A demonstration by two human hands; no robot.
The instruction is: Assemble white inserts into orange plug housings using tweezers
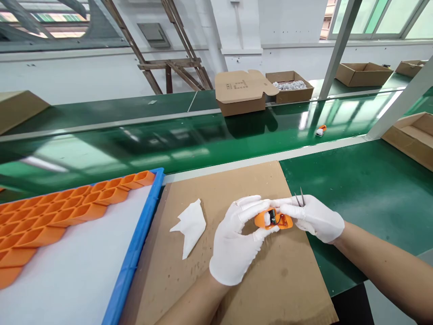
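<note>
My left hand (238,239), in a white glove, grips an orange plastic housing (287,221) between thumb and fingers. The housing's open side faces up, showing a dark part, a white piece and thin wires inside. My right hand (316,219), gloved too, is closed around metal tweezers (299,197), whose tips stick up above the knuckles. Its thumb and forefinger touch the far right side of the housing. Both hands are above a cardboard sheet (270,289). To their left on the sheet lies a torn white scrap (192,225).
At left, a blue-rimmed tray (130,257) holds rows of orange shells (71,212). Beyond the cardboard runs a shiny green conveyor (189,140) with a small orange-and-white piece (321,131) on it. Cardboard boxes (241,106) stand behind; one box (296,95) contains white parts.
</note>
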